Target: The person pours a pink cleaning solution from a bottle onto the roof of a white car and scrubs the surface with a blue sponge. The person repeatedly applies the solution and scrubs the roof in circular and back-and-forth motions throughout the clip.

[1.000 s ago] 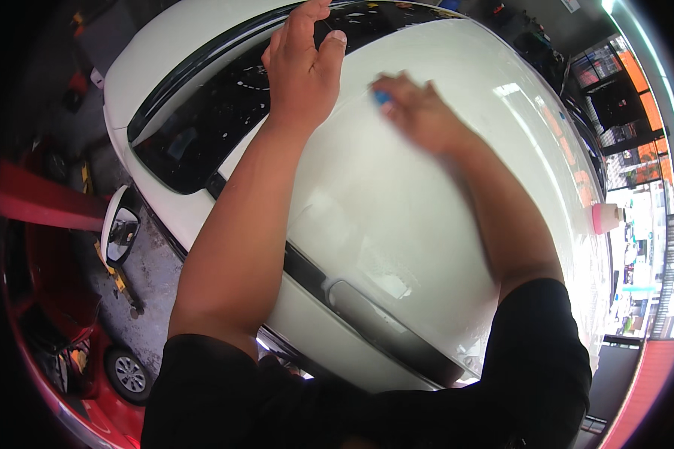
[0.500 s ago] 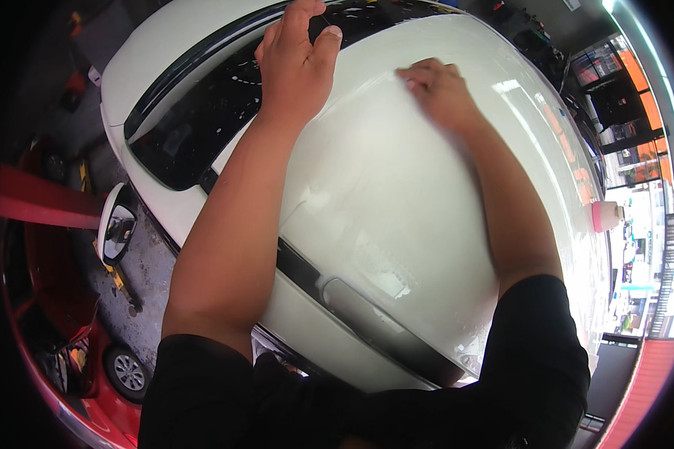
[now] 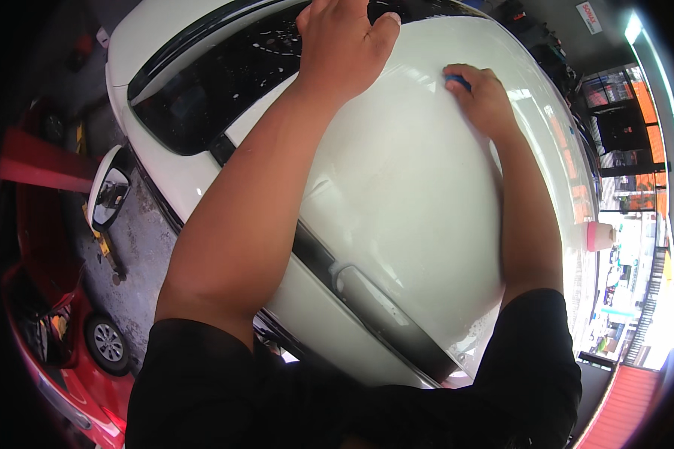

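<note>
A white car roof (image 3: 412,172) spreads out in front of me, with a glossy, partly wet sheen. My right hand (image 3: 483,97) is closed around a small blue pad (image 3: 457,81) on the far part of the roof. Most of that pad is hidden by the fingers. My left hand (image 3: 344,49) is at the top of the view, over the edge between the roof and the dark windshield (image 3: 195,105). Its thumb stands apart from the fingers, whose tips are cut off, and nothing shows in it. White spots and drops dot the glass.
A dark roof strip (image 3: 378,299) runs along the near side. The side mirror (image 3: 111,196) sticks out at left, by a red post (image 3: 49,161) and a red car (image 3: 101,389). On the roof's right edge stands a pink-and-clear container (image 3: 599,236).
My right hand has moved right across the roof, and the blue pad now shows in it. My left hand has shifted right and slightly up. The whole view has turned a little.
</note>
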`<state>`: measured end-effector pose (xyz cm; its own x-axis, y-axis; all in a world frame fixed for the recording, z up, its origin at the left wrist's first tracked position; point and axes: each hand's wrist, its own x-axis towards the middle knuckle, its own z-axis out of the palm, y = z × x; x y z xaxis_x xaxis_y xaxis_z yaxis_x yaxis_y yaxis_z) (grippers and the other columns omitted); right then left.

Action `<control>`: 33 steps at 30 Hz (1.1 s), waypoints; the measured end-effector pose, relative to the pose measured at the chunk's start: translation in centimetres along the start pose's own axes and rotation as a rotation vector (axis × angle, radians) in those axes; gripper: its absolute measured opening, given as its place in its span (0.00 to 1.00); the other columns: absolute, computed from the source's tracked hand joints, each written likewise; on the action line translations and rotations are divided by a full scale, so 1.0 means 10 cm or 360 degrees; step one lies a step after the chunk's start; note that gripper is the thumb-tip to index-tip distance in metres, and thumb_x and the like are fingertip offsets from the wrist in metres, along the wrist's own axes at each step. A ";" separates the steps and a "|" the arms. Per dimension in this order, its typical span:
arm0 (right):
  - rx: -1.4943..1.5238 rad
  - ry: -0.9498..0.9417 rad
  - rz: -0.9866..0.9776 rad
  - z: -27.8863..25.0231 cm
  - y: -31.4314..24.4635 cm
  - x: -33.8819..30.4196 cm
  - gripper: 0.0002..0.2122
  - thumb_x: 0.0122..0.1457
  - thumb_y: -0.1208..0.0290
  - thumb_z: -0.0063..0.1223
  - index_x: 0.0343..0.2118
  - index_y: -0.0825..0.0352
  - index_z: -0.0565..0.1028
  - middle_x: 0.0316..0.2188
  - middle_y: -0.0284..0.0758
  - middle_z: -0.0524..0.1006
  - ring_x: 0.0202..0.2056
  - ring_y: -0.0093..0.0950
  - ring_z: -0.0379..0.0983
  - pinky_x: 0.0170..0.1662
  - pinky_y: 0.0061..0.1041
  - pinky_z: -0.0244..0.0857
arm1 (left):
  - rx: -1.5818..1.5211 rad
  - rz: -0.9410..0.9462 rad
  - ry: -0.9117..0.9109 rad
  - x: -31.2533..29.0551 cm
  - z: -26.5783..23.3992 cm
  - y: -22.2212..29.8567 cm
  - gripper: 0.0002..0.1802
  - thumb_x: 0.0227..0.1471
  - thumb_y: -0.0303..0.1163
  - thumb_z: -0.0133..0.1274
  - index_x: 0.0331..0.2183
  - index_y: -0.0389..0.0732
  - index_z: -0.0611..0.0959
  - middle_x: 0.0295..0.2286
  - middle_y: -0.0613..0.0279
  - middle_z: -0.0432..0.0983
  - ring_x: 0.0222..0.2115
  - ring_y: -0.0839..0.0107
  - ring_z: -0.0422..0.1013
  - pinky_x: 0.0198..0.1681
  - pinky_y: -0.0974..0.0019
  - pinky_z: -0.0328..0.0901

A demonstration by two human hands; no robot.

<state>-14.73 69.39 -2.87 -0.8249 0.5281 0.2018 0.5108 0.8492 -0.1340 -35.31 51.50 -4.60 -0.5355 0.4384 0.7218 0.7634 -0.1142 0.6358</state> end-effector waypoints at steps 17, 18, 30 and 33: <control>-0.0443 0.0053 -0.0460 0.01 -0.31 0.00 0.08 0.65 0.64 0.56 0.40 0.59 0.84 0.38 0.28 0.85 0.42 0.38 0.77 0.50 0.38 0.69 | 0.0150 -0.0052 -0.0062 0.01 0.00 -0.06 0.43 0.53 0.34 0.60 0.68 0.46 0.62 0.55 0.52 0.75 0.57 0.49 0.67 0.63 0.43 0.54; -0.0336 0.0056 -0.0509 0.05 -0.39 -0.02 0.08 0.65 0.64 0.56 0.40 0.59 0.84 0.38 0.28 0.85 0.42 0.38 0.77 0.49 0.38 0.69 | 0.0169 -0.0081 -0.0056 0.01 0.01 -0.09 0.44 0.53 0.34 0.60 0.68 0.45 0.62 0.55 0.52 0.75 0.57 0.49 0.67 0.63 0.43 0.53; -0.0784 0.0003 -0.0295 -0.06 -0.05 0.14 0.08 0.64 0.63 0.54 0.40 0.54 0.84 0.40 0.25 0.85 0.40 0.32 0.78 0.45 0.38 0.66 | 0.0313 -0.0073 -0.0155 -0.08 0.08 -0.06 0.46 0.54 0.36 0.61 0.70 0.45 0.59 0.58 0.50 0.72 0.60 0.50 0.65 0.65 0.42 0.52; -0.0308 0.0052 -0.0676 0.07 -0.52 -0.14 0.07 0.63 0.65 0.57 0.40 0.53 0.84 0.40 0.24 0.85 0.40 0.33 0.78 0.45 0.38 0.67 | 0.0235 -0.0133 -0.0138 -0.07 0.04 -0.16 0.46 0.54 0.36 0.60 0.69 0.44 0.59 0.58 0.50 0.72 0.60 0.49 0.65 0.65 0.42 0.52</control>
<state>-16.38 64.28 -3.10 -0.9642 0.1308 0.2307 0.1680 0.9743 0.1499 -35.96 51.74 -6.22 -0.5713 0.5168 0.6376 0.7656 0.0555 0.6409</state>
